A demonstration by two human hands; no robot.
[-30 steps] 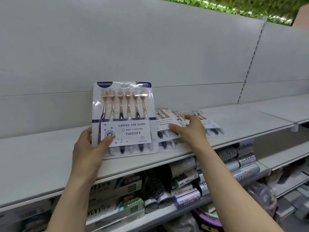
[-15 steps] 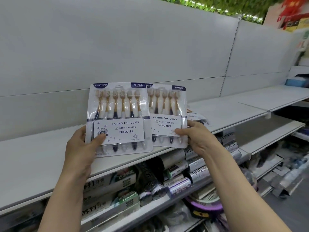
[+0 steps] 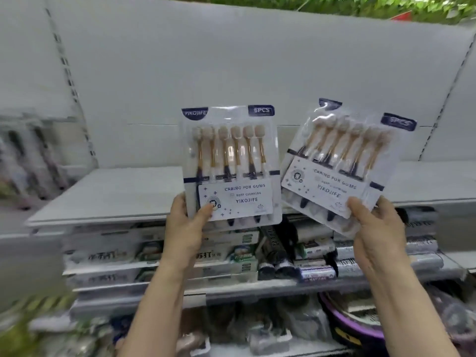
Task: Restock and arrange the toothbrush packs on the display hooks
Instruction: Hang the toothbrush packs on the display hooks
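I hold two clear blister packs of gold-and-navy toothbrushes, each with a white YIKOJIFE label. My left hand [image 3: 186, 225] grips the lower left corner of one toothbrush pack [image 3: 231, 163], which stands upright. My right hand [image 3: 374, 228] pinches the lower right edge of a second toothbrush pack [image 3: 340, 163], tilted clockwise. Both packs are lifted in front of the white back panel, above the grey shelf [image 3: 116, 197]. No display hook can be made out in this blurred view.
Below the grey shelf, lower shelves hold toothpaste boxes [image 3: 239, 256] and tubes [image 3: 316, 273]. A purple basin [image 3: 353, 328] sits at the bottom right. Blurred hanging goods [image 3: 31, 161] show at the far left. Green foliage runs along the top.
The view has swung left. My right hand has carried its pack up and away to the right, tilting it; the left pack stays upright. The packs no longer overlap.
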